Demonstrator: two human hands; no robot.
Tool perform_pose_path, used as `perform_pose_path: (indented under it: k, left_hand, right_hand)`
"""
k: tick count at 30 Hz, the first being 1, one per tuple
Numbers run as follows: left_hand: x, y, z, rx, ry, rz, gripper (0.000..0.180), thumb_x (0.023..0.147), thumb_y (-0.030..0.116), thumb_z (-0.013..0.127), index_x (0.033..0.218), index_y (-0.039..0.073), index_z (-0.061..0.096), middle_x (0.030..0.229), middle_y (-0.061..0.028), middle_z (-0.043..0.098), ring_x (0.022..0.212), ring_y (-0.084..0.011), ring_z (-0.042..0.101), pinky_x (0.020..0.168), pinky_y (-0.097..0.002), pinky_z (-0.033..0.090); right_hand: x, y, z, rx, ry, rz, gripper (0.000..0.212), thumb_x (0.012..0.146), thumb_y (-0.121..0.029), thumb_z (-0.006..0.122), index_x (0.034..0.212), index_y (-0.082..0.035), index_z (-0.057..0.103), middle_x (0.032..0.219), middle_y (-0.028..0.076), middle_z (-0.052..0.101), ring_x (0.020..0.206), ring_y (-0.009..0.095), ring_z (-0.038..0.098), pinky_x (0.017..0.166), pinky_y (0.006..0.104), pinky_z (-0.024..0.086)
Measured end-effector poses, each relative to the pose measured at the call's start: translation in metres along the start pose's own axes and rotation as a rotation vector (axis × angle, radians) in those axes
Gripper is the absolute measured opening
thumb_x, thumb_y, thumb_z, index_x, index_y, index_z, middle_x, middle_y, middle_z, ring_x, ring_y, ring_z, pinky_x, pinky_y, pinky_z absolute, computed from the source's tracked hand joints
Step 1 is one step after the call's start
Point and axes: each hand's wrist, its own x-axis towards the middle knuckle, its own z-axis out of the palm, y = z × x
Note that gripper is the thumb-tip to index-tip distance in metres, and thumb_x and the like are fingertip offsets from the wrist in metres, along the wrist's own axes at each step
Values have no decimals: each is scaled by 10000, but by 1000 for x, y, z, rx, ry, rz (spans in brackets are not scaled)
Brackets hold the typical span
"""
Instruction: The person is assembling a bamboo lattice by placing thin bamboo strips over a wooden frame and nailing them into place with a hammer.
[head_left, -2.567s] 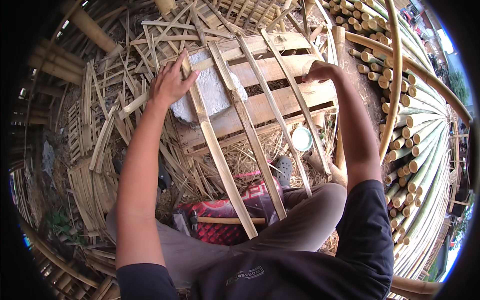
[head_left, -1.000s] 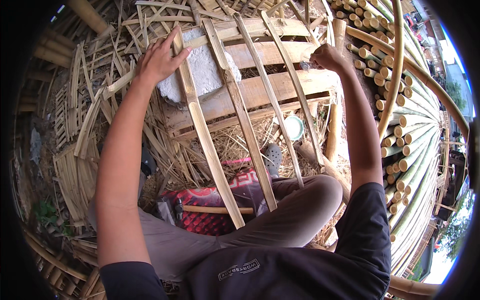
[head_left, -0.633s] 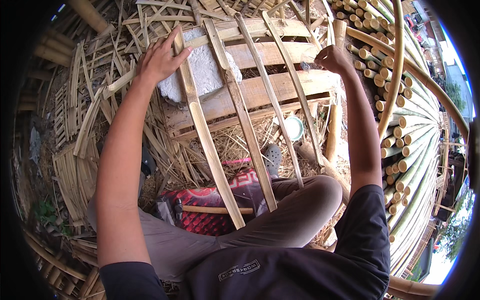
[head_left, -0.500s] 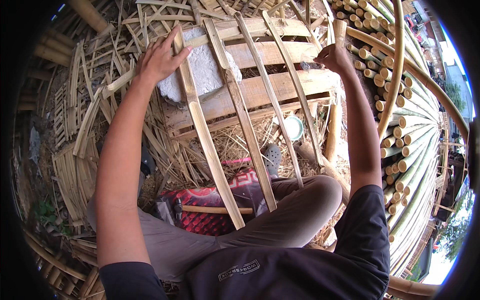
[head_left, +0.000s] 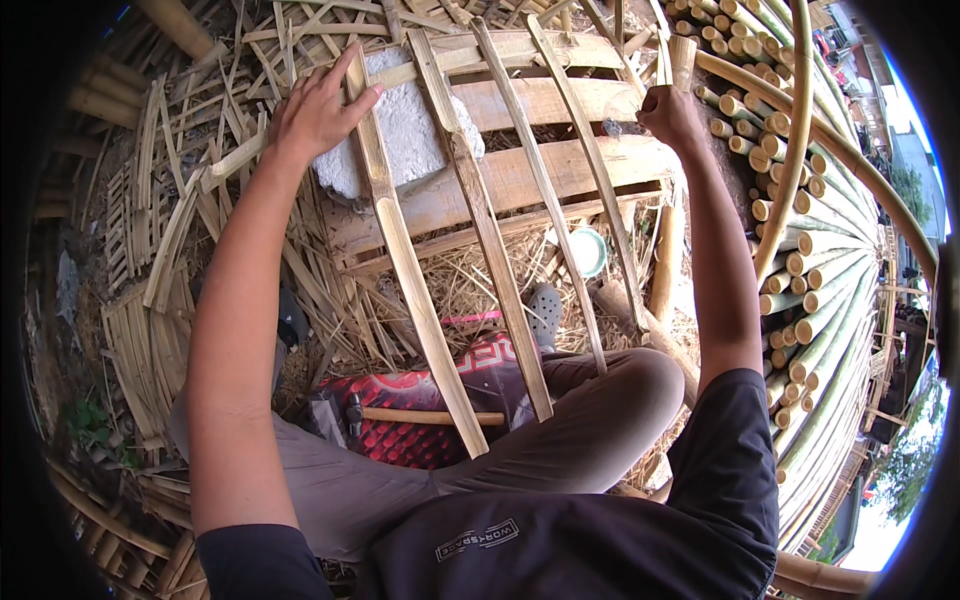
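Note:
My left hand [head_left: 318, 110] grips the upper end of the leftmost bamboo slat [head_left: 400, 240], thumb and fingers around its edges. That slat and several others, such as a second bamboo slat [head_left: 480, 200], run side by side toward my lap across a bamboo crosspiece [head_left: 470, 58]. My right hand [head_left: 672, 115] is closed in a fist at the right end of the slats, beside an upright bamboo stake [head_left: 682, 60]. What its fingers hold is hidden. Under the slats lie a pale concrete block [head_left: 410, 140] and a low plank bench [head_left: 540, 180].
A hammer [head_left: 430, 416] lies on a red and black sack [head_left: 400, 385] between my legs. A teal-rimmed round container [head_left: 588, 252] stands on shavings behind the slats. Stacked bamboo poles [head_left: 830, 330] fill the right side; split strips [head_left: 140, 350] pile up at left.
Both hands keep nearly the same places. The upper ends of the slats have shifted very slightly upward in view, with the right fist a little changed in angle.

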Motion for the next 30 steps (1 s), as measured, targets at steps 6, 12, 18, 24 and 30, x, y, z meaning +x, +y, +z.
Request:
perform_pose_path:
  k: [6,12,18,24,30]
  left_hand:
    - [-1,-3,2,-9,25,25,810,890,671,467,1539,226,275,1449,-254,444,1323,-441,441,1102,-487,363]
    - [0,-3,2,-10,25,25,809,889,672,467,1537,226,280,1454,-241,444,1315,-435,453,1102,-486,365]
    - [-1,-3,2,0,15,7,815,885,684,458,1538,232,275,1457,-231,446,1315,-435,453,1101,-486,369]
    - [1,-8,8,8,36,13,834,864,736,404,1547,294,224,1418,-241,476,1291,-429,479,1078,-509,397]
    - [2,-6,10,24,40,5,840,858,762,378,1551,323,198,1408,-255,477,1281,-424,491,1061,-516,415]
  right_hand:
    - [2,-2,4,26,68,8,190,726,-109,702,909,-66,728,813,196,713,800,334,708,792,403,565]
    - [7,5,3,64,-60,0,229,762,-118,731,988,-87,744,827,161,731,753,262,725,737,373,586]
    - [4,1,-3,61,-85,11,226,771,-131,768,994,-99,755,802,134,736,692,217,722,701,342,585]
    - [6,3,-3,84,-116,40,226,777,-131,774,1001,-98,758,773,127,733,661,201,716,685,336,583]
    - [13,20,4,112,-98,-7,163,804,-146,746,957,-97,771,784,123,736,655,200,717,681,340,580]
